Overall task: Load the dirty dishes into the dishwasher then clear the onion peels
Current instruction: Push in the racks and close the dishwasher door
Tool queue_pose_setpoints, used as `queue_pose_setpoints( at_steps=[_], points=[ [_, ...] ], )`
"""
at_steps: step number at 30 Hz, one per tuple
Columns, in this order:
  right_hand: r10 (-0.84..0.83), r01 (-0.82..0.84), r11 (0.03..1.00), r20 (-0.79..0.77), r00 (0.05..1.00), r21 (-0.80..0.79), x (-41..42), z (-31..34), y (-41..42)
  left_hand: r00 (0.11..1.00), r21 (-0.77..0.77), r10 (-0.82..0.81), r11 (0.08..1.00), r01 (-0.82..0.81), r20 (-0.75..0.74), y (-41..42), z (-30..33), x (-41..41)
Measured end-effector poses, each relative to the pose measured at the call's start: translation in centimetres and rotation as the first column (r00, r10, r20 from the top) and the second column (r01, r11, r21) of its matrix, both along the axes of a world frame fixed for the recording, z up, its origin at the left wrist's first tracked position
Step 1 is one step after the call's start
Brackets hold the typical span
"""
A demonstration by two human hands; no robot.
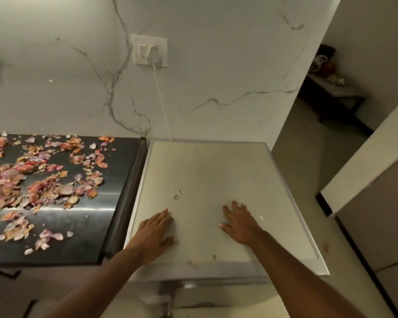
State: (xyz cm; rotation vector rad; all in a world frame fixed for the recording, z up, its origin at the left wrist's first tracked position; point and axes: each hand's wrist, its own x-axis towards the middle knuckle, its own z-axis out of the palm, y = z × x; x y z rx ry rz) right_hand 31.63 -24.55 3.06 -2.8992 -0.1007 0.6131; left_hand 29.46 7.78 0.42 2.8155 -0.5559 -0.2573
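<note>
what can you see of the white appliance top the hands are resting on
The white appliance top is a flat, pale rectangular panel with a lighter raised rim, smooth and faintly smudged, with a few small dark specks and bits of peel near its front edge. It stands against the marbled wall, right beside the dark counter. The left hand and right hand lie flat on its front half, fingers straight. A white cable drops behind it.

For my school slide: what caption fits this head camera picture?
Both hands, left and right, flat on the white appliance top beside onion peels.
</note>
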Motion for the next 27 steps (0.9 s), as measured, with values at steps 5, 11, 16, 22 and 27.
queue_pose_setpoints(
  at_steps=[5, 11, 16, 22, 27],
  points=[
    [0.075, -0.078, 0.991, 0.033, 0.997, 0.108, -5.4, -1.2, -2.6, 1.0, 0.05, 0.026, 0.998, -0.026, 0.018, 0.6, -1.5, -5.7],
    [0.152, -0.152, 0.984, 0.012, 0.988, 0.088, -10.2, -1.9, -5.1, 0.996, 0.227, 0.04, 0.974, -0.022, -0.078, 1.8, -1.0, -11.7],
    [0.169, -0.169, 0.982, -0.011, 0.986, -0.079, -14.1, -3.5, -6.7, 0.999, 0.418, 0.035, 0.908, -0.022, -0.025, 1.4, -0.1, -12.6],
    [0.137, -0.145, 0.982, -0.072, 0.988, -0.118, -15.3, -2.4, -6.4, 0.995, 0.524, 0.066, 0.846, -0.097, 0.077, 0.3, 0.5, -11.7],
    [0.089, -0.107, 0.984, -0.127, 0.988, -0.142, -14.8, -1.3, -5.1, 0.993, 0.518, 0.037, 0.851, -0.088, 0.108, 0.8, 0.0, -11.2]
  ],
)
